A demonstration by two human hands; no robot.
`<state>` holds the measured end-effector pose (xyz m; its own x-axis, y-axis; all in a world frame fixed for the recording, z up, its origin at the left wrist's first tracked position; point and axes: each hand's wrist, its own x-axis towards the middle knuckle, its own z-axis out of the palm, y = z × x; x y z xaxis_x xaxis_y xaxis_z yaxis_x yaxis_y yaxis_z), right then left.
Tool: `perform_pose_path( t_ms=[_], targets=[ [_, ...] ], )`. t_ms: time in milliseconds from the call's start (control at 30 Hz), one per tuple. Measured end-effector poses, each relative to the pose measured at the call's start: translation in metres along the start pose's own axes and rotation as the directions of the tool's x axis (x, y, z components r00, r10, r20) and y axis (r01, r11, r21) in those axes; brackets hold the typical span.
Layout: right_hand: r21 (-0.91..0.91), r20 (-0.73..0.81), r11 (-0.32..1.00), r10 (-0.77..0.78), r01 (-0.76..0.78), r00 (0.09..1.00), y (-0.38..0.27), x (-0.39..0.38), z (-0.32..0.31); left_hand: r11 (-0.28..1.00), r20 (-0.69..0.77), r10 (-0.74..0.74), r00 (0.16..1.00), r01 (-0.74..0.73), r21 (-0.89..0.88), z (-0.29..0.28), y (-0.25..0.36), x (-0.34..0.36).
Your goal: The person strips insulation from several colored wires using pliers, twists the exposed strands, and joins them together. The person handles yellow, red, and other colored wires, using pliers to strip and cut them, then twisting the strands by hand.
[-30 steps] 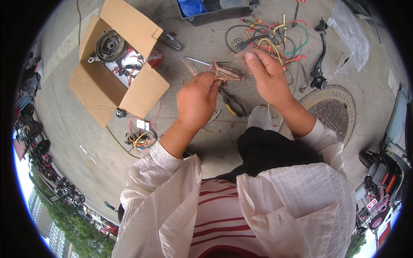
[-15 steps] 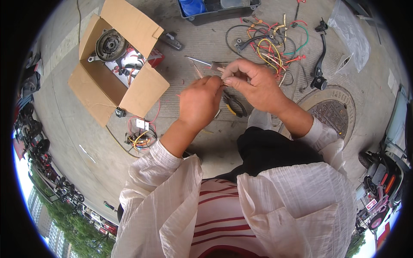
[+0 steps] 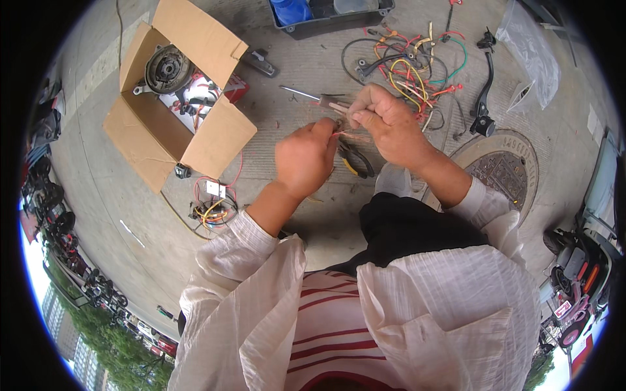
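My left hand (image 3: 304,158) is closed on a thin red wire (image 3: 338,133). From its end, fine bare copper strands (image 3: 355,136) fan out toward my right hand (image 3: 390,125). That hand's thumb and forefinger are pinched together just above the strands; what sits between them is too small to make out. On the ground beneath and between my hands lie pliers (image 3: 356,161) with black and yellow handles. A screwdriver (image 3: 302,93) lies just beyond my fingers, its handle partly hidden by my right hand.
An open cardboard box (image 3: 147,130) with a round metal part (image 3: 168,68) stands at left. Tangled coloured wires (image 3: 411,68) lie far right, near a black lever (image 3: 483,98) and a plastic bag (image 3: 531,58). A manhole cover (image 3: 502,171) is at right, a dark tray (image 3: 339,23) beyond.
My hands have drawn apart, the right shifting slightly right. The copper strands, which pointed away beyond my left hand, now stretch rightward beneath my right fingers.
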<state>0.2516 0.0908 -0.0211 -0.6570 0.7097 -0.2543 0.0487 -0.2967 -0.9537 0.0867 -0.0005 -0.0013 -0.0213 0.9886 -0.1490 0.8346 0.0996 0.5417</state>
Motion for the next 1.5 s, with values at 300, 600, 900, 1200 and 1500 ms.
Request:
perform_pose_path(
  t_ms=[300, 600, 900, 1200, 1500],
  targets=[
    [-0.093, -0.021, 0.994, 0.051, -0.052, 0.999, -0.003, 0.006, -0.044, 0.091, 0.312, -0.488, 0.815, 0.404, -0.91, -0.013, -0.057, -0.003],
    [-0.059, -0.082, 0.998, -0.026, 0.022, 0.996, -0.003, 0.008, 0.005, -0.217, 0.624, -0.305, 0.719, 0.586, -0.781, -0.023, 0.017, 0.026],
    [0.068, -0.159, 0.997, 0.04, -0.029, 0.987, -0.007, 0.004, 0.003, 0.597, 0.167, -0.235, 0.958, 0.278, -0.753, -0.006, 0.002, 0.015],
    [-0.161, -0.062, 0.987, 0.013, -0.023, 0.998, -0.019, 0.008, -0.001, 0.985, -0.065, -0.045, 0.997, 0.033, -0.17, -0.003, 0.001, 0.01],
    [-0.39, 0.118, 0.866, -0.29, 0.313, 0.95, -0.025, 0.007, 0.003, 0.982, 0.064, -0.005, 0.998, 0.017, -0.188, -0.002, -0.005, 0.008]
  ],
)
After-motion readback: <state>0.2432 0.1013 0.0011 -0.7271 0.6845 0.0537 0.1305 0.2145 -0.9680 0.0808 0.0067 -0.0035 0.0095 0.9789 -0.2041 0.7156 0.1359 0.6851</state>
